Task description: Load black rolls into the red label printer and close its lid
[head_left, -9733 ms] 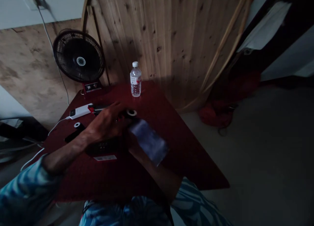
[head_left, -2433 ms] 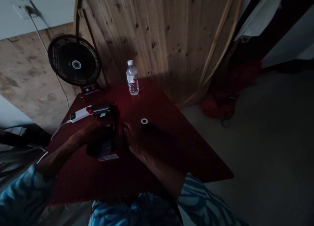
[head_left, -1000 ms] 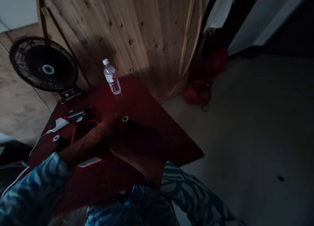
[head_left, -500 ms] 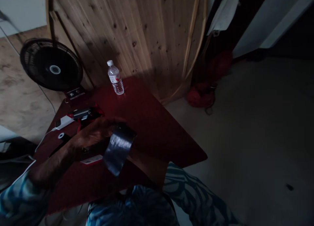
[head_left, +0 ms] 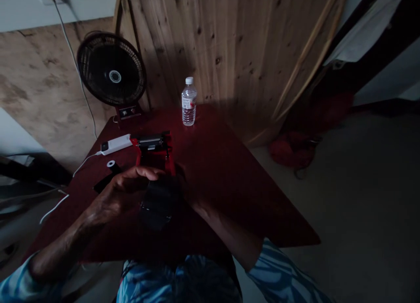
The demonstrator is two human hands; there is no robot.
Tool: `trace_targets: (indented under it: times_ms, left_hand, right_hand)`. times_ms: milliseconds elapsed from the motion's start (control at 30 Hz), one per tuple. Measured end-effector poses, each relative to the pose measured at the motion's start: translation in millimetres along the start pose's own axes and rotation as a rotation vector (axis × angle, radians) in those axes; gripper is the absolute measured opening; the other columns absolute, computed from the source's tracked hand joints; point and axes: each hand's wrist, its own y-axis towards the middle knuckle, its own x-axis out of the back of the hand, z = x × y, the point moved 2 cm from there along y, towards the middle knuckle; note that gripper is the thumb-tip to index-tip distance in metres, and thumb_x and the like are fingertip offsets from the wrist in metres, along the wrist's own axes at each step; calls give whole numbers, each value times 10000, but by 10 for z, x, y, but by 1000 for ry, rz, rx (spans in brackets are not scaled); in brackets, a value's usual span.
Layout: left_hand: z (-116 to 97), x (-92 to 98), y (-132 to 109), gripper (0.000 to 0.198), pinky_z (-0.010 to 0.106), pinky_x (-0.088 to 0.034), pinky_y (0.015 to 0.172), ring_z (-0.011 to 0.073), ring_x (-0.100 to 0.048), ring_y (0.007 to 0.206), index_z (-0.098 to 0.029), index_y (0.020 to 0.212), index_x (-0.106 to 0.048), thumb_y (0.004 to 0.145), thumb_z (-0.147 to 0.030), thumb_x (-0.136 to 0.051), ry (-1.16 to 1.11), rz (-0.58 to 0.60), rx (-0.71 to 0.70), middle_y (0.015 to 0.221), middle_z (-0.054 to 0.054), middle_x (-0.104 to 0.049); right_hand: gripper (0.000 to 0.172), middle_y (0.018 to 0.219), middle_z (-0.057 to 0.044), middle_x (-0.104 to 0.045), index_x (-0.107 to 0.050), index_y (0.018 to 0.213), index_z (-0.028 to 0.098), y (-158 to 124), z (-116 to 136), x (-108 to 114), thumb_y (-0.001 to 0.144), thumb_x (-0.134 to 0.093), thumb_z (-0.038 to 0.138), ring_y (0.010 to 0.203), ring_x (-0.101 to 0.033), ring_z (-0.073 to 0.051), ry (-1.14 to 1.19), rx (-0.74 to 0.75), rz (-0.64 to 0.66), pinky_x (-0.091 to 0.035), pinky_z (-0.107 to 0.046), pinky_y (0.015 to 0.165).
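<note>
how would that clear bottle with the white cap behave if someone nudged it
The bottle may tip fairly easily, as it stands upright and is tall for its narrow base. Once down, it would probably roll, since its body looks round. Its clear, ribbed wall suggests thin plastic that likely gives when squeezed.

Black sheet [head_left: 157,204] losing its glint, dark now, blocking the label on the red device [head_left: 151,142], roll seen standing at right a second ago gone from there
</note>
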Motion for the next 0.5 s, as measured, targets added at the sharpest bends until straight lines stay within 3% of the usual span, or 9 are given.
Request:
trace_targets:
  times_ms: [167,267,367,433,500]
  left_hand:
    - [-26,85,-41,271,267,-583,719,238,-705,965,-203,946,-643,752,-335,-780,134,-91,-34,1226,105,-676]
    - [-47,206,-12,312,294,-584,682,247,-709,882,-191,950,-624,731,-368,-759,327,-222,-60,1070,104,-721]
    - [-84,307,36,277,323,-580,684,256,-704,827,-211,960,-655,747,-383,-695,550,-315,-72,911,74,-746]
    - [-77,349,62,262,322,-572,669,261,-703,809,-226,961,-686,763,-394,-649,685,-332,-54,853,58,-752]
    - [-24,390,72,295,314,-563,643,263,-704,800,-224,977,-699,771,-416,-612,758,-326,-31,828,53,-753]
  right_hand:
    - [405,1254,-71,-653,-552,1312,255,-22,35,38,992,-350,399,1194,-591,-220,25,-29,19,-480,-442,1018]
    - [428,1270,-73,-643,-531,1335,253,-114,55,57,986,-337,406,1210,-587,-229,28,-15,24,-466,-473,1041]
    - [435,1352,-34,-601,-541,1345,306,-230,34,59,979,-332,411,1346,-481,-238,24,30,69,-374,-490,1128]
    - [438,1397,1,-569,-548,1346,339,-266,5,50,978,-326,424,1414,-395,-228,20,43,89,-316,-474,1167]
    - [443,1388,-4,-575,-549,1345,332,-244,-18,40,983,-314,431,1401,-413,-221,18,38,87,-337,-456,1158]
